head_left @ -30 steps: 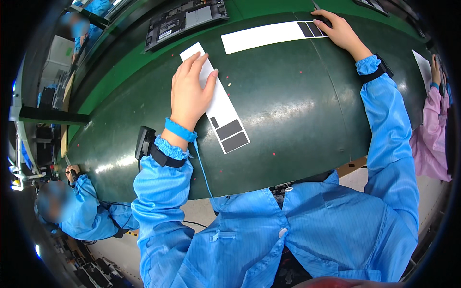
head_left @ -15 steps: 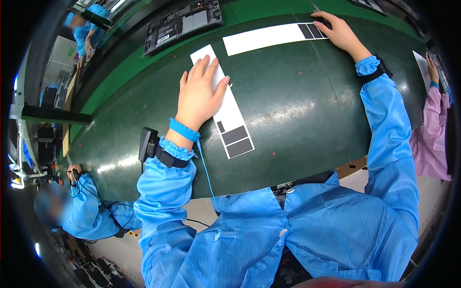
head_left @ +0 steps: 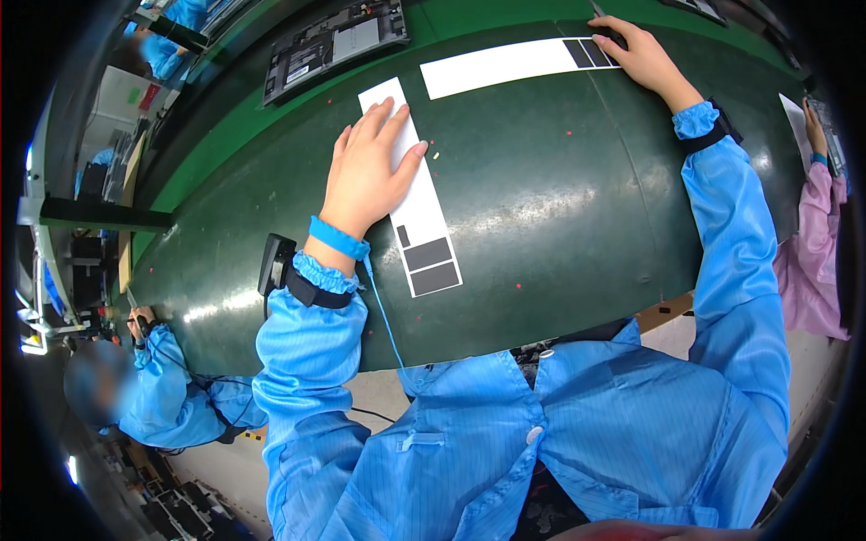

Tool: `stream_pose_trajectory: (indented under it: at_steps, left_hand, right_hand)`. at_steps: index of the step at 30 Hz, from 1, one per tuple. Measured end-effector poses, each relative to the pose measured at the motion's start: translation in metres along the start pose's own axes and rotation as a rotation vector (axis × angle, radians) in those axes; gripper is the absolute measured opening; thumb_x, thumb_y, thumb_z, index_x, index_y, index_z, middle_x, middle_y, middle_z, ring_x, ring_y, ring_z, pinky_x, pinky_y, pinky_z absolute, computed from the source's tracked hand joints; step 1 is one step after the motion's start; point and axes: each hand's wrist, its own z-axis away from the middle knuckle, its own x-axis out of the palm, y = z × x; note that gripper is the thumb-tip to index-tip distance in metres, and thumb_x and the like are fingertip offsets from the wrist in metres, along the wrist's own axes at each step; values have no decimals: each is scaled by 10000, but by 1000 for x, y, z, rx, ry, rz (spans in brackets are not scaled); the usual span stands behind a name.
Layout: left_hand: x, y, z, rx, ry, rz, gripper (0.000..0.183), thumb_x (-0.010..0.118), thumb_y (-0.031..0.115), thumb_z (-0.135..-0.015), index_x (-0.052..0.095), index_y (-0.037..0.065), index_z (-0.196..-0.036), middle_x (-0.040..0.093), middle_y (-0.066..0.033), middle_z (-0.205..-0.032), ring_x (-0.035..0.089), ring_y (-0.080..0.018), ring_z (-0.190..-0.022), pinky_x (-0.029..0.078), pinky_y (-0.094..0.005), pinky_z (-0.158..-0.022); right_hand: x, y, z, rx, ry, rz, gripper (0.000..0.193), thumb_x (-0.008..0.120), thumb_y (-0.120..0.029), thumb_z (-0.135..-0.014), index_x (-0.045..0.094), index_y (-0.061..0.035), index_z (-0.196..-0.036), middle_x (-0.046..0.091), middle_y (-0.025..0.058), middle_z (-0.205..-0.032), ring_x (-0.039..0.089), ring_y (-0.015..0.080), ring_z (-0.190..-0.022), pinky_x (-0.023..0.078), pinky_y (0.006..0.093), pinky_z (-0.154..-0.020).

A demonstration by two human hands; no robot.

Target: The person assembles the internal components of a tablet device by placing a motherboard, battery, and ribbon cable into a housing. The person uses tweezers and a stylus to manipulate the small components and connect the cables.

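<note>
My left hand (head_left: 368, 167) lies flat, fingers stretched out, on a long white strip (head_left: 428, 206) with dark rectangles at its near end. A second white strip (head_left: 496, 68), with dark rectangles at its right end, lies farther off across the table. My right hand (head_left: 645, 59) rests at that right end, its fingers closed round a dark-handled tool (head_left: 615, 36) with a thin tip pointing away; the hand partly hides the tool, so its exact kind is unclear. A tiny pale piece (head_left: 437, 156) lies beside my left thumb.
An opened electronic device (head_left: 334, 50) with bare inner parts stands at the far left of the dark green table (head_left: 541, 234). A blue cord (head_left: 383, 311) runs down from my left wristband. Co-workers sit at left; a pink sleeve (head_left: 803, 261) shows at right, near another white sheet (head_left: 794, 122).
The near end of the strip under my left hand has swung a little to the left, and that hand has shifted slightly left with it. My right hand stays almost in place.
</note>
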Motion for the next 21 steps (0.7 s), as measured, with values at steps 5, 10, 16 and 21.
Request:
stream_pose_trajectory:
  at_steps: [5,10,16,21]
  left_hand:
    - [0,8,-2,-14,4,-37,496,581,333,-909,521,92,-1339,445,-143,-1430,435,-349,-1299,296,-498,-1095]
    - [0,6,-6,-18,-10,-11,518,564,383,-905,529,85,-1326,454,-163,-1418,386,-319,-1350,274,-526,-1104]
    - [2,-1,-4,-19,-32,37,513,568,327,-911,508,77,-1355,424,-157,-1452,379,-340,-1354,257,-505,-1119]
    - [2,7,1,-69,-65,29,513,536,271,-919,466,74,-1388,362,-159,-1494,285,-314,-1415,209,-532,-1133]
  right_hand:
    - [-4,-10,-2,57,-45,-7,339,568,-279,-943,593,-100,-1229,626,158,-1203,606,323,-1082,454,362,-937]
    - [-3,0,-1,71,-45,15,339,562,-288,-947,591,-111,-1235,631,150,-1194,611,312,-1071,455,353,-936]
    - [-4,0,5,47,-35,16,341,565,-285,-945,593,-105,-1233,628,141,-1208,606,309,-1086,450,353,-946]
    - [-6,-5,2,32,-30,-14,338,574,-287,-934,596,-98,-1213,643,156,-1165,606,332,-1072,463,379,-931]
